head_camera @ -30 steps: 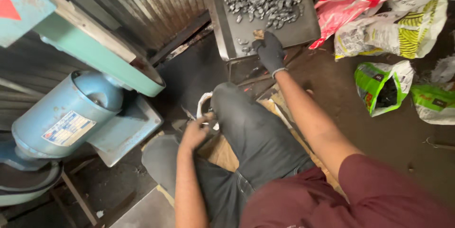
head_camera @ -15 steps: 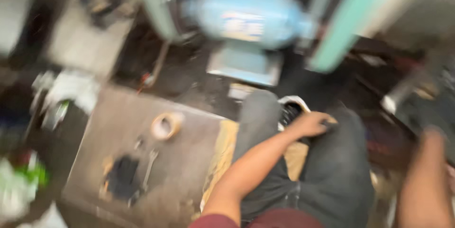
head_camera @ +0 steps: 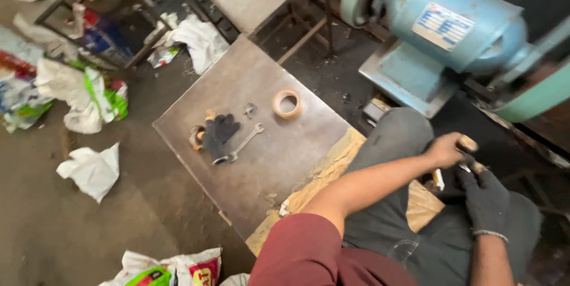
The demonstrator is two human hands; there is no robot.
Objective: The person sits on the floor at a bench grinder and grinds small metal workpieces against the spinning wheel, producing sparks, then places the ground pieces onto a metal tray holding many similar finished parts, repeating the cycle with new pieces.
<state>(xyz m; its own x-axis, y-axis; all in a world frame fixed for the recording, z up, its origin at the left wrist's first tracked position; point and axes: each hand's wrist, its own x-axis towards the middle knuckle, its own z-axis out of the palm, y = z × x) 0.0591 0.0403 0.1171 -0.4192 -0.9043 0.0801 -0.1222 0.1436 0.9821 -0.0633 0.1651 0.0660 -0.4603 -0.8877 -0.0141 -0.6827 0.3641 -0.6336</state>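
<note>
Cluttered workshop floor; steel table (head_camera: 279, 161) carries tape roll (head_camera: 287, 103), wrench (head_camera: 244, 141), spare glove (head_camera: 218, 136). Left hand (head_camera: 444, 149), arm outstretched, grip clenched on wooden-handled tool (head_camera: 468, 143) above lap. Gloved right hand (head_camera: 485, 194) touches it; grip unclear.

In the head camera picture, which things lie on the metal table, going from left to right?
Black glove → wrench → roll of tape. Further right, past the table, the left hand and then the gloved right hand.
</note>
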